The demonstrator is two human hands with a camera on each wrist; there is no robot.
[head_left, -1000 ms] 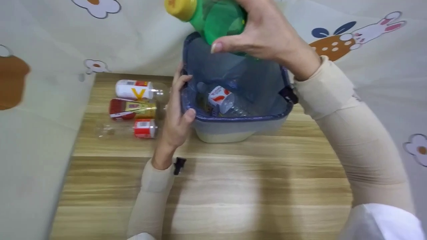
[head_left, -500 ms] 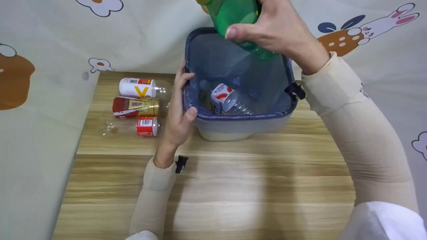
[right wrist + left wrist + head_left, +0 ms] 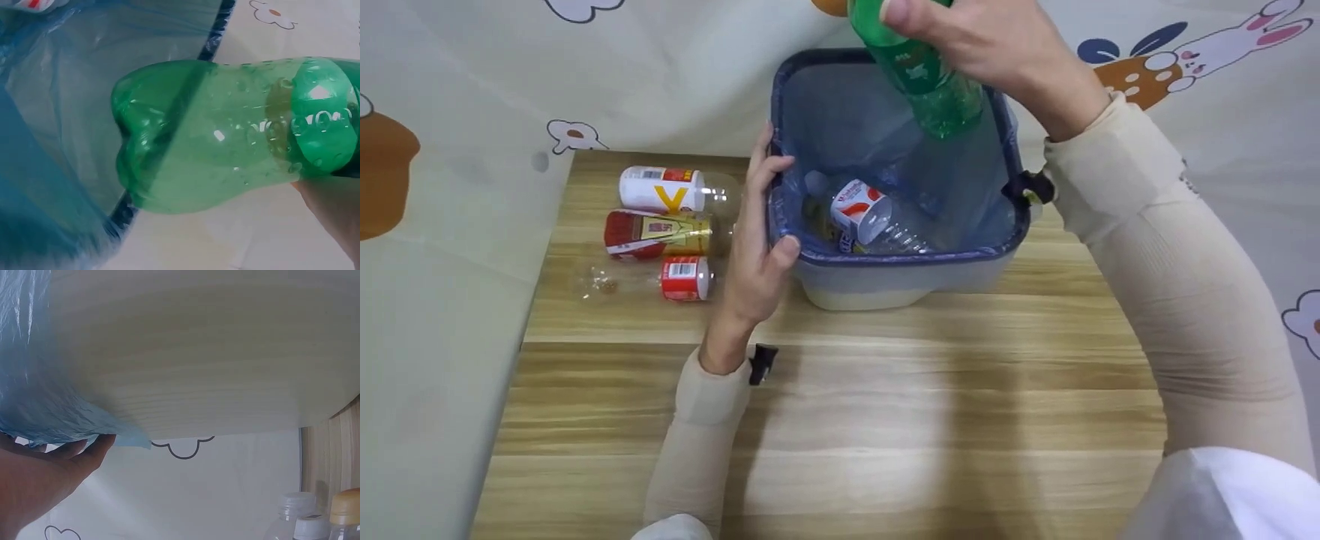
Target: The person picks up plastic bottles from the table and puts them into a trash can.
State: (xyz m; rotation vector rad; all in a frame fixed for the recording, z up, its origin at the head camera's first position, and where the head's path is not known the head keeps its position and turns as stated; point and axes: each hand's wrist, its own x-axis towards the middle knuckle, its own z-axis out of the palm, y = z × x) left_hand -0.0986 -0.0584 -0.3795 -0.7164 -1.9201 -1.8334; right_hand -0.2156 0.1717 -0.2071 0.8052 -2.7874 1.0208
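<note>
My right hand [image 3: 1005, 45] grips a green plastic bottle [image 3: 919, 71] and holds it over the back right of a trash bin. The bottle's base tilts down toward the bin; its cap end is cut off by the top of the head view. In the right wrist view, the bottle [image 3: 225, 129] crosses the dark rim of the bin. The trash bin [image 3: 900, 259] is pale, with a bluish plastic liner [image 3: 50, 399] folded over its rim. My left hand [image 3: 754, 262] holds the bin's left side, fingertips and thumb at the rim. Inside lies a clear bottle [image 3: 857, 206] with a red-and-white label.
Left of the bin, three bottles lie on the wooden table [image 3: 840, 420]: one with a white label [image 3: 649, 187], one with a red and gold label [image 3: 656, 234], one with a red label [image 3: 682, 278]. A patterned cloth [image 3: 465, 225] hangs behind and beside the table.
My right hand has moved the green bottle to the right and tipped its base further down over the bin. My left hand stays at the bin's left side.
</note>
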